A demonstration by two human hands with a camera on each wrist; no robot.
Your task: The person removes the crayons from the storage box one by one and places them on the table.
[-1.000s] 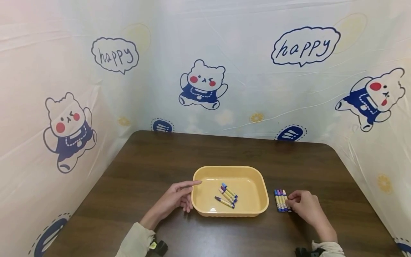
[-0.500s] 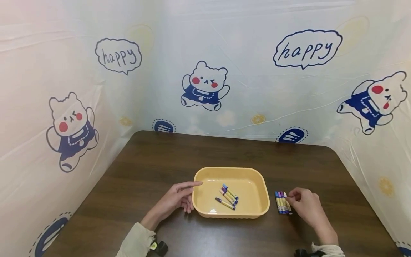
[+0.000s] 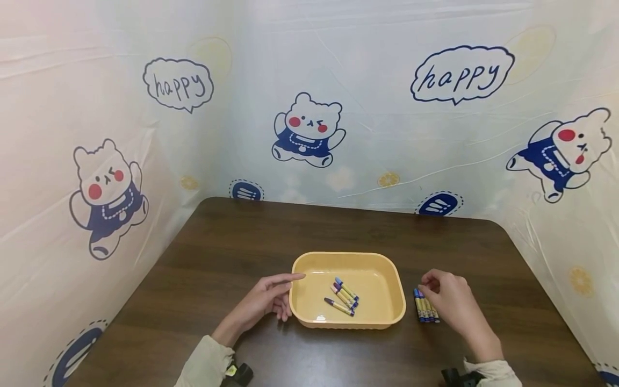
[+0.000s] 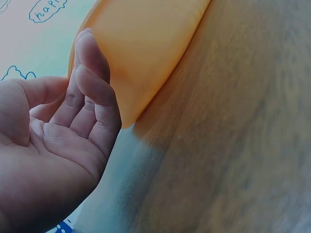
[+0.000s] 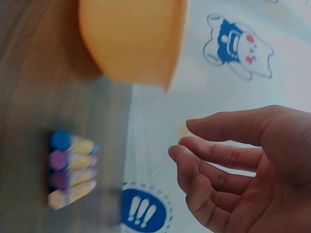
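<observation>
While the left hand (image 3: 263,302) rests on the brown table (image 3: 222,252) against the left end of the yellow tray (image 3: 394,282), its fingers lie nearly straight and relaxed, holding nothing; in the left wrist view the fingertips (image 4: 90,58) touch the tray's outer wall (image 4: 146,48), the palm turned up and bare. The right hand (image 3: 447,298) sits at the other side of the tray, just beside a row of crayons on the table (image 3: 422,307); its fingers are loosely bent over the far end of that row, and in the right wrist view the hand (image 5: 233,165) is plainly empty, thumb and fingers apart with a gap between them, raised clear of the four crayons (image 5: 73,170), which lie side by side with blue, purple and pale tips; that view is blurred, so whether a fingertip brushes the row I cannot say for sure. The row lies near the tray's right wall but apart from it. Inside the tray, towards its middle, lies a small loose cluster of crayons in the tray (image 3: 344,295), crossing one another at slight angles; one purple-tipped crayon sits a little nearer the front wall than the rest. A printed plastic sheet (image 3: 309,129) with bears and "happy" bubbles stands round the table on three sides.
</observation>
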